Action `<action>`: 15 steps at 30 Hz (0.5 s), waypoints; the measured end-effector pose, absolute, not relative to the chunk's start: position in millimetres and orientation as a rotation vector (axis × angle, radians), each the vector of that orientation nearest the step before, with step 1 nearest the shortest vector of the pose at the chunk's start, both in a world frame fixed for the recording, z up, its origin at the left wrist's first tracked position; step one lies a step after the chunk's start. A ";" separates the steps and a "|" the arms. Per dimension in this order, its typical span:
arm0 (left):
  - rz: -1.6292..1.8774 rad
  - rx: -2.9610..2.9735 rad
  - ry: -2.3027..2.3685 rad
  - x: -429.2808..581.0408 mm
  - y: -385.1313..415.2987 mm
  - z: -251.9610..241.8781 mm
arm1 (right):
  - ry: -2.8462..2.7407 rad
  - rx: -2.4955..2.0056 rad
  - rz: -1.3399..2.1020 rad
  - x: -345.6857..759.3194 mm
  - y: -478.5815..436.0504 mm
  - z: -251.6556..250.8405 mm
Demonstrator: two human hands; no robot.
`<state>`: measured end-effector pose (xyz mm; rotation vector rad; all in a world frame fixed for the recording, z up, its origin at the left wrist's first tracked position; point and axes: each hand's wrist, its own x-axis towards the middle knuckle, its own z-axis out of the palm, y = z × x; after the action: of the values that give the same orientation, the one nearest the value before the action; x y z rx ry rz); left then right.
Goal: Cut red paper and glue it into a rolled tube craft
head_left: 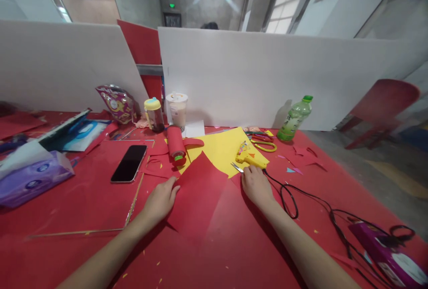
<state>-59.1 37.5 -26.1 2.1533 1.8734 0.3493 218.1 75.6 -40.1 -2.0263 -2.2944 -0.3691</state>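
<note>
My left hand (162,197) is closed on the left edge of a red paper sheet (202,191), thumb on top, the sheet tilted with a corner pointing away from me. To the right, my right hand (257,185) is closed around scissors (237,167). Only their silver blades show, pointing up and left past the sheet's right corner; the handles are hidden in my fingers. Just beyond that hand lies a yellow glue gun (251,159) on a sheet of yellow paper (214,146). A can-like roll wrapped in red paper (175,142) lies beyond my left hand.
A phone (129,164), a tissue pack (36,177), a lidded cup (177,110) and a small jar (154,117) occupy the left side. Right are a green bottle (294,119), yellow-handled scissors (265,146), a black cord (310,197) and a purple power strip (384,253). White boards (234,75) stand behind.
</note>
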 end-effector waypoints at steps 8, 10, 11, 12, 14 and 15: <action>0.425 1.949 1.966 -56.1 39.4 -27.9 | -2.268 -2.035 -0.404 217.7 75.9 -45.2; 0.498 1.923 1.935 -55.9 39.7 -31.8 | -2.266 -2.040 -0.411 217.0 75.2 -45.8; 0.546 1.933 1.921 -56.1 39.8 -34.1 | -2.261 -2.045 -0.416 216.6 74.9 -45.9; 0.592 1.961 1.903 -56.3 39.8 -36.5 | -2.254 -2.051 -0.421 216.2 74.4 -45.9; 0.675 2.053 1.873 -57.1 39.3 -41.6 | -2.238 -2.063 -0.431 214.7 73.2 -45.8; 0.701 2.107 1.856 -57.5 38.9 -44.1 | -2.228 -2.060 -0.439 213.6 72.4 -45.9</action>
<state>-57.5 38.9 -44.1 2.1069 1.8557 0.7011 213.6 72.4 -45.9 -2.0603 -2.2285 -0.4394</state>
